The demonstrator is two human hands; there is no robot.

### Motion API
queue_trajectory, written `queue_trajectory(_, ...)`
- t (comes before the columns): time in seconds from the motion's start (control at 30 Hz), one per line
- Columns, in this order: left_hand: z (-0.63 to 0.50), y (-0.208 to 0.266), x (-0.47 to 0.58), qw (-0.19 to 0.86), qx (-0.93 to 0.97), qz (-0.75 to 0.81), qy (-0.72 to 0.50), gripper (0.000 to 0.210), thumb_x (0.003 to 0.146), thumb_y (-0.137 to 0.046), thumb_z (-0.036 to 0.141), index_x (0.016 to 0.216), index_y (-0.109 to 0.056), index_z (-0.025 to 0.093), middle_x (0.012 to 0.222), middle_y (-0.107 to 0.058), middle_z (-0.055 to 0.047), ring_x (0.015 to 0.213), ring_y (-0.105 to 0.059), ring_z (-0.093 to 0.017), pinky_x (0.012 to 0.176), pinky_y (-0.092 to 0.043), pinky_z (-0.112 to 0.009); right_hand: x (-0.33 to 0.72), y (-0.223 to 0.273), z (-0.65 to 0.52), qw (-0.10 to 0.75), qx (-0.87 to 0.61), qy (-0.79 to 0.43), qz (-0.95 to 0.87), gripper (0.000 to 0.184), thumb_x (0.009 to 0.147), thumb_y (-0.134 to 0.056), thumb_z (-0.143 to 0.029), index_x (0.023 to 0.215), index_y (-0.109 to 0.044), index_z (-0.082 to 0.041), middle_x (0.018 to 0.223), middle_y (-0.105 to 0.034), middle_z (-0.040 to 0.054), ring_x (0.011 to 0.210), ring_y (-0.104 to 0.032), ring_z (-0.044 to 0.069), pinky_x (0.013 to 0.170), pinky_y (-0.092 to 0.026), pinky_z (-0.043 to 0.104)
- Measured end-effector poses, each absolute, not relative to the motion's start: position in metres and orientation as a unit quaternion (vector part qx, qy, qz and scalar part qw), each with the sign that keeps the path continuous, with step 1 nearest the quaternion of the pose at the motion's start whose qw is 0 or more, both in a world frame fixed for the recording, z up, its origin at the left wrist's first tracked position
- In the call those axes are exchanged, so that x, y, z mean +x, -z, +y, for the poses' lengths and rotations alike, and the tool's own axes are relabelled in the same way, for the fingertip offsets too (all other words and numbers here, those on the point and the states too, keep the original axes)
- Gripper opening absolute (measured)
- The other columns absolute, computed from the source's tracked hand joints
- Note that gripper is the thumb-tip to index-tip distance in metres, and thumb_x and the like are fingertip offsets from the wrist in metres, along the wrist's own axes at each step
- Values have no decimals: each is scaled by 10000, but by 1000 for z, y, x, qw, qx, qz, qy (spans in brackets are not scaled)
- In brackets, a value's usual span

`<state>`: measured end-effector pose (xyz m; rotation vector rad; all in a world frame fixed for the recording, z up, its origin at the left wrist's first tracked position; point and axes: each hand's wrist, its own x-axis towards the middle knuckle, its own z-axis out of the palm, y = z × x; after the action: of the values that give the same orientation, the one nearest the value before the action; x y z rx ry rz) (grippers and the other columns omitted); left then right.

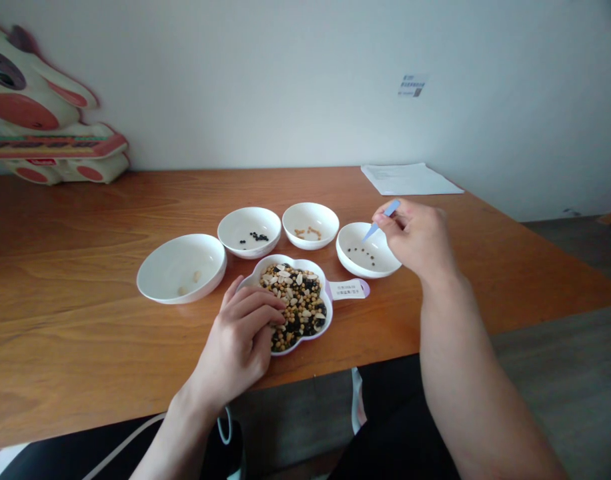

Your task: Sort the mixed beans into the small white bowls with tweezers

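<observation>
My right hand (416,235) is closed around pale blue tweezers (380,221), whose tips point down into the far-right white bowl (358,268). Several small brown seeds lie on that bowl's bottom. My left hand (246,328) grips the left side of a white and purple flower-shaped dish (329,313), its fingers bent over the rim above the contents. A mix of beans, grains and pale flat seeds (298,300) fills this dish. My left thumb is partly hidden. A labelled handle (349,289) sticks out from the dish to the right.
Behind the dish stand a bowl with black beans (249,251) and a bowl with light-brown pieces (311,244). A larger bowl (158,287) at left holds a few pale seeds. Papers (410,179) and a cow-shaped toy keyboard (60,150) are near the wall.
</observation>
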<state>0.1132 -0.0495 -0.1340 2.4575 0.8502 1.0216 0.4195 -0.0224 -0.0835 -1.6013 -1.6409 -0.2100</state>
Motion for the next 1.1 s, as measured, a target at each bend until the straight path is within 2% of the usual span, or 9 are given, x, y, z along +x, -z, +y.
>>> queue_trajectory(0.1, -50, 134, 113, 170, 866, 299, -362, 285, 827, -447, 16, 782, -647, 215, 947, -715, -4, 969, -630, -194, 1146, -268, -553, 407, 82, -25, 458, -605, 74, -647, 126, 857, -598, -254, 773, -653, -177, 642, -659, 24, 541, -570, 143, 538, -405, 263)
queue_trajectory(0.2, -50, 133, 113, 171, 866, 299, -361, 286, 830, -449, 15, 780, -648, 214, 948, -715, -2, 965, -631, -191, 1144, -269, -552, 388, 77, -32, 523, -532, -11, -665, 194, 895, -592, -332, 796, -650, -177, 655, -653, 15, 518, -551, 122, 511, -403, 248)
queue_trajectory(0.33, -50, 132, 114, 173, 866, 299, -362, 289, 837, -447, 17, 774, -650, 214, 946, -715, -3, 960, -633, -191, 1138, -276, -551, 363, 70, -41, 455, -442, -126, -763, 165, 879, -623, -276, 761, -648, -163, 669, -660, 9, 551, -552, 109, 524, -397, 231)
queue_trajectory(0.47, -50, 132, 115, 177, 864, 301, -363, 288, 843, -444, 25, 780, -651, 215, 945, -717, -7, 961, -630, -196, 1128, -286, -561, 346, 73, -42, 368, -387, -163, -830, 150, 871, -602, -196, 732, -640, -154, 619, -633, -13, 523, -498, 85, 524, -361, 217)
queue_trajectory(0.57, -50, 133, 115, 177, 863, 300, -366, 291, 837, -443, 19, 780, -651, 215, 939, -716, -6, 951, -628, -193, 1120, -299, -557, 337, 80, -38, 311, -376, -183, -854, 163, 885, -586, -166, 732, -639, -151, 653, -657, 2, 560, -527, 95, 549, -371, 225)
queue_trajectory(0.73, -51, 134, 114, 175, 862, 303, -368, 289, 832, -447, 15, 782, -651, 213, 940, -714, -6, 947, -629, -190, 1125, -294, -563, 333, 88, -33, 370, -376, -148, -837, 132, 917, -574, -162, 808, -649, -164, 800, -716, 32, 711, -626, 129, 670, -452, 248)
queue_trajectory(0.87, -50, 133, 115, 177, 861, 301, -369, 290, 833, -445, 16, 783, -653, 211, 942, -714, -8, 948, -629, -193, 1118, -300, -566, 336, 84, -37, 423, -386, -146, -807, 108, 883, -620, -191, 787, -650, -153, 721, -690, 5, 561, -537, 85, 544, -395, 216)
queue_trajectory(1.0, -50, 133, 115, 175, 862, 298, -370, 285, 830, -449, 15, 785, -652, 209, 951, -714, -7, 952, -630, -193, 1124, -292, -565, 336, 82, -38, 374, -360, -190, -833, 127, 863, -634, -176, 740, -648, -147, 646, -664, -10, 533, -516, 80, 534, -374, 217)
queue_trajectory(1.1, -50, 133, 114, 179, 862, 298, -368, 285, 834, -451, 16, 783, -652, 212, 951, -714, -4, 954, -630, -192, 1131, -288, -564, 334, 86, -35, 343, -361, -183, -848, 128, 880, -613, -150, 762, -663, -149, 706, -699, 11, 608, -581, 103, 600, -413, 233)
